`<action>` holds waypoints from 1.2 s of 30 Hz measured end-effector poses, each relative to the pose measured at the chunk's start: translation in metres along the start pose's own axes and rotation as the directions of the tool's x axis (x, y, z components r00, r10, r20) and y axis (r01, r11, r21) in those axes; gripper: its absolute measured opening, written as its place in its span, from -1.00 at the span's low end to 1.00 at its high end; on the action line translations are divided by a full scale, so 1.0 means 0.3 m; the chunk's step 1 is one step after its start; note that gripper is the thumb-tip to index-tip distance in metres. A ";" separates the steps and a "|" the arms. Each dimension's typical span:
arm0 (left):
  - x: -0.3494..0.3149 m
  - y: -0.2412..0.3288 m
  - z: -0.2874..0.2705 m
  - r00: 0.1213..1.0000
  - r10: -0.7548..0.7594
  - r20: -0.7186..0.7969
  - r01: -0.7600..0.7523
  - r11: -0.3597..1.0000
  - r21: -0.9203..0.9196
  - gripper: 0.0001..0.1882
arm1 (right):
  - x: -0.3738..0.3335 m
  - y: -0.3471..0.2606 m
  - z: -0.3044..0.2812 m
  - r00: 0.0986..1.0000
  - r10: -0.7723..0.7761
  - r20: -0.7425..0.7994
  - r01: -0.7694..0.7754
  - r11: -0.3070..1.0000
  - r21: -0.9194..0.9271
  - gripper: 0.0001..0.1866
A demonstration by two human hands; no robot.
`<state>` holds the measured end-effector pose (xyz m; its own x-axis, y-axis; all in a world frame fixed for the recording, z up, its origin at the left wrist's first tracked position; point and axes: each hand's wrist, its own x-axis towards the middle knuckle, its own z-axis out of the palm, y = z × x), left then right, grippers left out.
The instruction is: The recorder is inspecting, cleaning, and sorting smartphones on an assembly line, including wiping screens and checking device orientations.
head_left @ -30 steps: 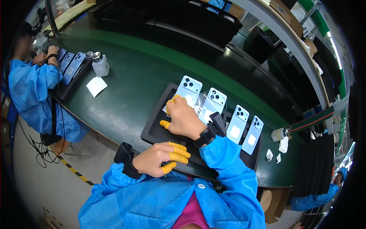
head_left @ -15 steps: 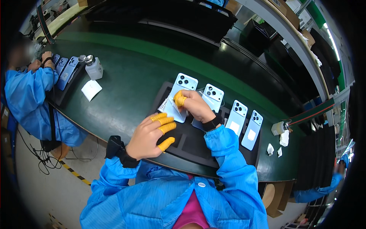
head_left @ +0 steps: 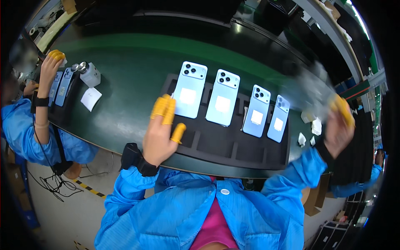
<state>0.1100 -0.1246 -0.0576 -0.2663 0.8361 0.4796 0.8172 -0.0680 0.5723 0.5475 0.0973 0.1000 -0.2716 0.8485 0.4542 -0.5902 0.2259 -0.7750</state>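
Note:
My left hand, yellow finger cots on its fingertips, is open with fingers stretched, at the lower left edge of a light blue smartphone; I cannot tell whether it touches it. My right hand, also in yellow cots, is raised at the right and smeared by motion. From its fingers trails a blurred, see-through plastic film. Beside the first phone lie a second phone, a third phone and a fourth phone, camera side up with white labels, on a black foam tray.
At the left stand a white dispenser bottle and a white paper, near a co-worker's arm and more phones. Crumpled white tissues and another bottle are at the right of the green table.
My right hand has swung from the leftmost phone far to the right, carrying the film. My left hand has straightened its fingers by that phone. The co-worker's hand has risen.

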 end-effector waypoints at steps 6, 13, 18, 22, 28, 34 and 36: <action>-0.006 0.007 0.020 0.977 -0.138 -0.162 0.144 0.989 0.026 -0.43 | -0.642 -0.379 0.072 0.897 -0.438 -0.051 0.436 0.898 -0.053 -0.30; 0.002 0.015 0.030 0.982 -0.150 -0.118 0.164 0.980 0.116 -0.51 | -0.856 -0.280 0.023 0.838 -0.512 -0.187 -0.002 0.341 -0.940 -0.60; -0.009 0.012 0.038 0.976 -0.127 -0.178 0.153 0.978 0.142 -0.53 | -1.039 -0.134 -0.558 0.478 -0.670 -0.568 -0.503 0.322 -0.802 -0.74; -0.012 0.007 0.045 0.964 -0.108 -0.243 0.155 0.971 0.183 -0.57 | -1.307 0.193 -1.001 0.125 -0.595 -0.794 -0.738 0.478 -0.476 -0.64; -0.014 0.017 0.024 0.972 -0.149 -0.179 0.175 0.975 0.136 -0.53 | -1.443 0.581 -1.141 -0.101 0.133 -0.986 -0.641 0.750 0.166 -0.68; -0.002 0.035 0.030 0.977 -0.171 -0.128 0.185 0.977 0.108 -0.53 | -1.382 0.473 -0.999 -0.086 0.218 -0.972 -0.508 0.830 0.231 -0.71; -0.003 0.036 0.033 0.974 -0.176 -0.144 0.198 0.967 0.158 -0.58 | -1.358 0.410 -0.958 -0.179 0.020 -0.984 -0.566 0.816 0.120 -0.73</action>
<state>0.1242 -0.1206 -0.0584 -0.4765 0.7478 0.4623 0.8185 0.1855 0.5437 0.8040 -0.0830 -0.3065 0.7846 0.3231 -0.5291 -0.4188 -0.3531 -0.8366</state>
